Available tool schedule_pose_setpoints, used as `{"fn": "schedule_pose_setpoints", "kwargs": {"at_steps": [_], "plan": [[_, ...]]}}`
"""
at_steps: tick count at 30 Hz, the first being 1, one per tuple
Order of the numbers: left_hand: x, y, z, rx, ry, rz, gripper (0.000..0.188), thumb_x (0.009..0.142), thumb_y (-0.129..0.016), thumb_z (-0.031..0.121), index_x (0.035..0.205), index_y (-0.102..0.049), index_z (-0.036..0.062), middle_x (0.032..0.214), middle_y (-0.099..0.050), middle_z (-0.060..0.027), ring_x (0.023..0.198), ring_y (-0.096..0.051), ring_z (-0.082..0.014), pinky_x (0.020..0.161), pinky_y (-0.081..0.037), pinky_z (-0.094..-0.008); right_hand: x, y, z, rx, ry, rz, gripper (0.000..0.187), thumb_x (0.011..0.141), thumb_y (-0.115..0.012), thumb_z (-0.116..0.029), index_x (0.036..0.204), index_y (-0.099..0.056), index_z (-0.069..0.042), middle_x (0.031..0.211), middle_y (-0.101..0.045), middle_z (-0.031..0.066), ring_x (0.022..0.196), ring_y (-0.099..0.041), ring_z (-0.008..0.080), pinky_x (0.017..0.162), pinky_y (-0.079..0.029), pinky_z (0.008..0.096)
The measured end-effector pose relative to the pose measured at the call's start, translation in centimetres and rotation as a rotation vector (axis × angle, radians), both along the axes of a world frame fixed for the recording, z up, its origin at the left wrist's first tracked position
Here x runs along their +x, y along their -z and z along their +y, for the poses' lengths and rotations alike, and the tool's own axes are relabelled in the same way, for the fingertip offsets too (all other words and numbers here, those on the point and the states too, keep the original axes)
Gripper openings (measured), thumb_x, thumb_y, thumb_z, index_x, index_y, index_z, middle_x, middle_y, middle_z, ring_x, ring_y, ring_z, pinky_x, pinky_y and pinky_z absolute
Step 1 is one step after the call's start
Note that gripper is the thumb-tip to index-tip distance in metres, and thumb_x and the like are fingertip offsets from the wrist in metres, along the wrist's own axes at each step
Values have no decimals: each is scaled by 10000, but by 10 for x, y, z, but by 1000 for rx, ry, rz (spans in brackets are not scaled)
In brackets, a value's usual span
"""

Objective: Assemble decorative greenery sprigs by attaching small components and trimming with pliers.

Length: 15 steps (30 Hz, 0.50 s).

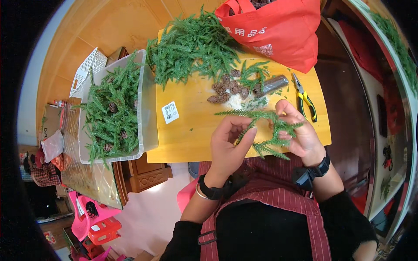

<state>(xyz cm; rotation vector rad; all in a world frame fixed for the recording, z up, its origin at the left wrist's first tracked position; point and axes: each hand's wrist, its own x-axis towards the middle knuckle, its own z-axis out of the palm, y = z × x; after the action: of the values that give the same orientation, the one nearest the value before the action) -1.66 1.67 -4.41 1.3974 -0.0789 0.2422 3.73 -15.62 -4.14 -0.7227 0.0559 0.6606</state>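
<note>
Above the table's near edge I hold a green artificial pine sprig [272, 141] with several side shoots. My left hand [230, 145] is closed, thumb and fingers pinching its left shoots. At the other side my right hand [305, 137] is closed on the sprig's right part, fingertips partly hidden behind the needles. Just beyond lie brown pine cones [226, 87], a small loose sprig [254, 74] and a dark bundle in clear wrap [272, 85]. Pliers with yellow-and-black handles [305, 98] rest to the right.
A big heap of green sprigs [191, 48] covers the far left of the yellow table [191, 139]. A red bag [274, 35] stands at the back right. At the left, a clear plastic bin [148, 108] holds sprigs with cones. A white label [170, 112] lies near it.
</note>
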Motion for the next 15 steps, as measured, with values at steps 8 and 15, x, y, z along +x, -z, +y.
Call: {"fn": "schedule_pose_setpoints", "kwargs": {"at_steps": [8, 15], "plan": [[-2, -3, 0, -34, -45, 56, 167, 819, -583, -23, 969, -510, -12, 882, -558, -26, 809, -538, -72, 718, -432, -199, -7, -17, 0, -363, -76, -534, 238, 782, -506, -16, 1017, -510, -52, 970, -476, 34, 828, -459, 101, 679, -384, 208], [-3, -6, -6, -44, -52, 109, 161, 823, -583, -14, 967, -512, -8, 874, -565, -27, 810, -544, -71, 710, -428, -193, -5, -34, -12, -807, -103, -1301, 268, 699, -577, 29, 952, -628, -44, 1098, -489, 134, 1045, -494, 233, 842, -413, 317]]}}
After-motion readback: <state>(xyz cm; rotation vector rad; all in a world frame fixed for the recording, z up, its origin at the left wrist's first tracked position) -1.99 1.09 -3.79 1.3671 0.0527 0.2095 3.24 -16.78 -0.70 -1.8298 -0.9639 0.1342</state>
